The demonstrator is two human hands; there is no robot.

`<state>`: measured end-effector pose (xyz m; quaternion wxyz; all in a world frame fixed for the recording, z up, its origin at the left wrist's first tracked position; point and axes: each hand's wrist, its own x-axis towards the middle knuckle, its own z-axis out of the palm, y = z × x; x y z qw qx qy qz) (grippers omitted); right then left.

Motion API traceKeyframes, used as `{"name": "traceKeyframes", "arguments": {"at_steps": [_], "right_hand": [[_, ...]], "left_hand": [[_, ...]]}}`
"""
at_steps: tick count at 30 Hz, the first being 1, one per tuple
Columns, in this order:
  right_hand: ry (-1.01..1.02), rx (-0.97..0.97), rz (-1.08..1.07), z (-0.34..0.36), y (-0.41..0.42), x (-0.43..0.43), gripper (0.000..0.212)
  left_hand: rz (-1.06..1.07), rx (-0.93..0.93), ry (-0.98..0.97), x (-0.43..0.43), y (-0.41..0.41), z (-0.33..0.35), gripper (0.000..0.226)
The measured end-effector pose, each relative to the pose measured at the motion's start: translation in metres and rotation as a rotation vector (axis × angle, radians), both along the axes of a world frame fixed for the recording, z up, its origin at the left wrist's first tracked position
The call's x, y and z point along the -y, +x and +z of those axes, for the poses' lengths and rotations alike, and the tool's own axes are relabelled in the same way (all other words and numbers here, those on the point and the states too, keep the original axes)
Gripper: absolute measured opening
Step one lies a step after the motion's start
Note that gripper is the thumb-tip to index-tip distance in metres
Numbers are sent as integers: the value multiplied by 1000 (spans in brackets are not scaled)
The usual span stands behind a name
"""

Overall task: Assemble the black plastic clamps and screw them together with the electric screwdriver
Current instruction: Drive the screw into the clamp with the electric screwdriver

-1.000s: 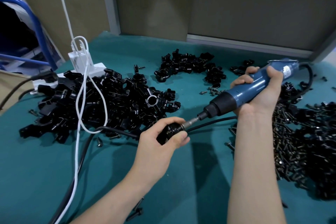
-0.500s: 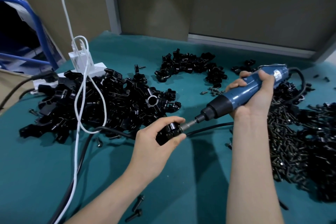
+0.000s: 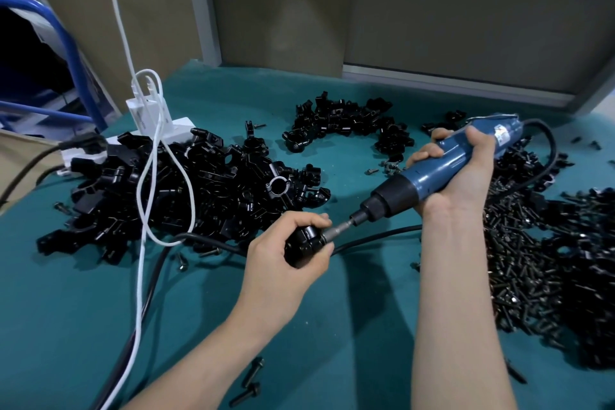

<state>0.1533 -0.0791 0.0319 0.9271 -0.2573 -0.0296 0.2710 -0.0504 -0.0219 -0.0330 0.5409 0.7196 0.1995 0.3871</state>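
Note:
My left hand (image 3: 283, 260) grips a black plastic clamp (image 3: 304, 245) just above the teal table, fingers and thumb curled round it. My right hand (image 3: 456, 173) is wrapped round the blue electric screwdriver (image 3: 436, 170), which slants down to the left. Its metal bit (image 3: 339, 230) is pressed into the clamp's right side. The screw at the bit is hidden. A big heap of loose black clamp parts (image 3: 173, 196) lies to the left of my left hand.
Several black screws (image 3: 522, 263) are piled at the right under my right forearm, more clamps (image 3: 346, 125) lie at the back. A white power strip (image 3: 153, 130) with a white cable, and black cords (image 3: 372, 240), cross the teal mat (image 3: 66, 326). Two loose screws (image 3: 249, 383) lie near the front edge.
The screwdriver and my right hand have shifted down and left, closer to the clamp. My left hand keeps its hold on the clamp in nearly the same spot.

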Motion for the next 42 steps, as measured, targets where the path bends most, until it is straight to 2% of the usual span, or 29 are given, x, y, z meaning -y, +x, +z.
{"name": "traceKeyframes", "arguments": {"at_steps": [8,12,16,18,19,21,22,23,25,28,30,33,34,37,38,42], "right_hand": [[1,9,1,1,-1,-1,15],[11,43,-5,3,-2,-1,16],[48,57,19,3,-3,-2,17],[70,95,33,4,-4,-2,16],[87,129,45,4,-3,-1,16],[168,213,87,5,-1,4,21],[217,249,130,6,0,7,28],[258,262,181,6,1,9,38],[298,228,253,7,3,13,46],[240,173,177,7,5,18,19],[228,169,154,6,7,19,19],[276,193,155,5,8,23,42],[273,200,144,4,9,25,44],[195,218,54,4,12,29,19],[171,220,28,4,12,30,16],[152,241,-11,7,9,28,17]], "left_hand": [[-11,-10,-32,0,0,-1,29],[-66,8,-154,1,0,-1,39],[-56,-29,-258,3,1,0,39],[-95,-35,-442,6,2,1,38],[-150,-26,-597,5,2,1,33],[-442,-31,-1070,2,-1,7,14],[-612,-74,-1294,1,-3,15,16],[-762,-129,-1404,0,-5,19,24],[-862,-178,-1343,-4,-6,17,32],[-850,-130,-1314,-7,-4,17,42],[-812,-98,-1251,-10,-4,14,49],[-701,-74,-953,-10,-3,10,55],[-641,-70,-826,-9,-1,8,52],[-421,-139,-424,-6,1,5,35],[-351,-155,-326,-5,2,4,32],[-193,-115,-220,2,4,2,21]]}}
